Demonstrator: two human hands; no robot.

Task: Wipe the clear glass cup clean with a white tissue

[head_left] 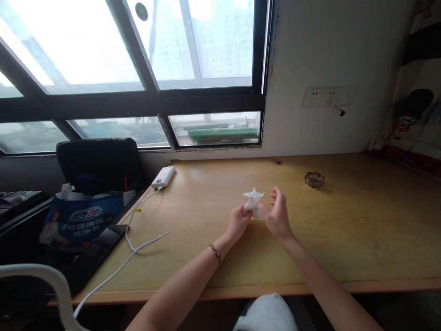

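A crumpled white tissue (254,198) is held above the wooden desk, its ragged top edge sticking up. My left hand (239,219) is closed around its lower left side, thumb towards me. Just to the right, my right hand (278,216) has its fingers apart and curved. Its thumb reaches to the tissue's right edge; whether it touches is hard to tell. A braided bracelet (215,253) circles my left wrist.
On the desk (361,239), a coiled dark wire-like ring (314,179) lies at the right rear. A white power bank (163,177) with a white cable (138,248) lies at the left edge. Beyond it stand a blue bag (86,220) and a black chair (98,158). Wall sockets (323,96) sit above.
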